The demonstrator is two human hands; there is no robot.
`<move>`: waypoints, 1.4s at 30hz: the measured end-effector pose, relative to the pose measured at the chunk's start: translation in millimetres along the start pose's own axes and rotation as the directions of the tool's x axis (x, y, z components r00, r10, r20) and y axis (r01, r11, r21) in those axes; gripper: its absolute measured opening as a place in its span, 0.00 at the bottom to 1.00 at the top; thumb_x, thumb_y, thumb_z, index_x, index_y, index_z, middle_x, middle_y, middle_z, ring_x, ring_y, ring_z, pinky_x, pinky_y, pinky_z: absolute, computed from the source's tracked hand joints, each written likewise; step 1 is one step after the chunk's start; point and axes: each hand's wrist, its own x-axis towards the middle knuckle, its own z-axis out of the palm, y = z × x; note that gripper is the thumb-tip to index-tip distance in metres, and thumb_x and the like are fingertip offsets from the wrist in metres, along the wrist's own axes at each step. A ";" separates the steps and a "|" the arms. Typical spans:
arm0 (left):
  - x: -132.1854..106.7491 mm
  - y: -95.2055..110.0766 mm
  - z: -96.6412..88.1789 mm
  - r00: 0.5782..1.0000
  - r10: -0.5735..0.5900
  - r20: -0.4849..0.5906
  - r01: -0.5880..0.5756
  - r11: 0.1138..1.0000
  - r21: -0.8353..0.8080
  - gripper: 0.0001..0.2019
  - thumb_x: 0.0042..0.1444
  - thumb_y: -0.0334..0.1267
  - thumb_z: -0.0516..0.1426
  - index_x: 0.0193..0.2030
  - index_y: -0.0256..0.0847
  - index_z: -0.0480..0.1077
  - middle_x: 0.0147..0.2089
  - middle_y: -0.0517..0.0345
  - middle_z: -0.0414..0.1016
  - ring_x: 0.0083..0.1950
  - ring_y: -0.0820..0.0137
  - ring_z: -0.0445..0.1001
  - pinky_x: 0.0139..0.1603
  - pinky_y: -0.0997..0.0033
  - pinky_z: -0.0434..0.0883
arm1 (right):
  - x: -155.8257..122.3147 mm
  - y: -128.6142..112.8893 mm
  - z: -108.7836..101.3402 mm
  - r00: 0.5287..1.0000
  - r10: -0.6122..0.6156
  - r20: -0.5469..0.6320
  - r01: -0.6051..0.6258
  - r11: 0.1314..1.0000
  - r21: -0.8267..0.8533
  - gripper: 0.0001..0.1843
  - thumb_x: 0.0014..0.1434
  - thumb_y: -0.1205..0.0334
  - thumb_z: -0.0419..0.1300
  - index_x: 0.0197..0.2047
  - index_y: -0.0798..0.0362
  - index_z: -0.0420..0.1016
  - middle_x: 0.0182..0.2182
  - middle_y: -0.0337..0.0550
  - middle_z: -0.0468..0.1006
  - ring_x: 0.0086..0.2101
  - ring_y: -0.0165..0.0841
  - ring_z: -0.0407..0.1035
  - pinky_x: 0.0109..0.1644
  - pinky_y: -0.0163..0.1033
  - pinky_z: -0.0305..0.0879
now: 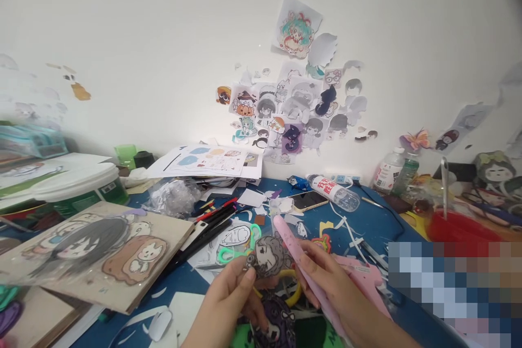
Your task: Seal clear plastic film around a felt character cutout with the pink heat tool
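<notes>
My left hand (230, 296) pinches a small cut-out figure (267, 255) of a grey-haired cartoon character, held up over the blue table (183, 277). My right hand (332, 285) grips a pink pen-like tool (304, 266), its tip pointing up and left beside the cut-out. Below the hands lie a dark purple cut-out (277, 318) and a yellow ring-shaped handle (291, 288). Green-handled scissors (234, 247) rest just left of the cut-out.
A wooden board with a cartoon drawing (98, 258) lies at the left. Pencils (207, 223), paper scraps, a phone (308, 200), a lying bottle (336, 191), a green-and-white tub (77, 187) and a red container (459, 227) crowd the table. Stickers (293, 114) cover the wall.
</notes>
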 end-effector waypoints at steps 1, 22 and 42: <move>0.0 1.1 0.5 1.000 -0.011 0.008 0.011 1.000 -0.003 0.29 0.40 0.59 0.62 0.40 0.37 0.65 0.21 0.60 0.76 0.15 0.73 0.72 0.17 0.79 0.61 | 0.0 0.5 -0.3 1.000 0.000 0.002 0.000 1.000 0.012 0.20 0.53 0.42 0.58 0.28 0.51 0.60 0.18 0.30 0.61 0.17 0.23 0.50 0.22 0.32 0.47; 7.1 28.8 -34.1 0.984 0.173 0.048 -0.150 0.644 0.750 0.13 0.57 0.40 0.49 0.44 0.43 0.70 0.48 0.47 0.76 0.46 0.56 0.75 0.43 0.59 0.70 | 7.2 -0.6 -30.9 1.000 0.024 -0.014 -0.021 0.985 0.171 0.15 0.63 0.52 0.52 0.41 0.56 0.69 0.31 0.39 0.72 0.25 0.26 0.66 0.27 0.34 0.66; 34.2 30.6 -71.2 0.981 0.180 0.073 -0.036 -0.199 0.979 0.23 0.57 0.42 0.52 0.58 0.36 0.64 0.61 0.42 0.65 0.67 0.55 0.52 0.65 0.50 0.50 | 11.4 7.5 -31.7 1.000 -0.011 0.018 0.009 0.992 0.123 0.14 0.62 0.55 0.54 0.47 0.55 0.68 0.41 0.44 0.73 0.35 0.32 0.70 0.37 0.41 0.69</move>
